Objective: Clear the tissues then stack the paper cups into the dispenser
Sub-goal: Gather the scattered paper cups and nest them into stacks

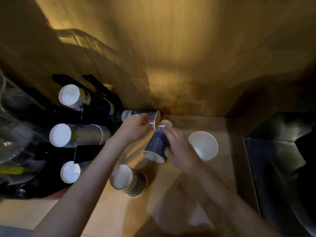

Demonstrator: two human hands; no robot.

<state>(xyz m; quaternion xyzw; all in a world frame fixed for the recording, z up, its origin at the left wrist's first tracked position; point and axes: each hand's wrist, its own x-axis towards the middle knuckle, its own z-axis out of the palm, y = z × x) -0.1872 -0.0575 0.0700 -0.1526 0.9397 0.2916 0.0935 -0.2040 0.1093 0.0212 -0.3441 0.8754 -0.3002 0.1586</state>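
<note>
Blue cup tilted above the table, mouth toward the person, right hand wrapped round its side. Left hand pinches the rim of a 2nd blue cup lying sideways by the wall. White cup just right; brown cup stack nearer. Dispenser at left w/ cup stacks.

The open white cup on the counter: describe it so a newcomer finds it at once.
Start at the wooden counter under the lit back wall. To the right of the right hand, near the dark steel edge, sits the white cup, mouth facing up. Unlike the blue patterned cups in the hands, it is plain white, wide and alone.
</note>
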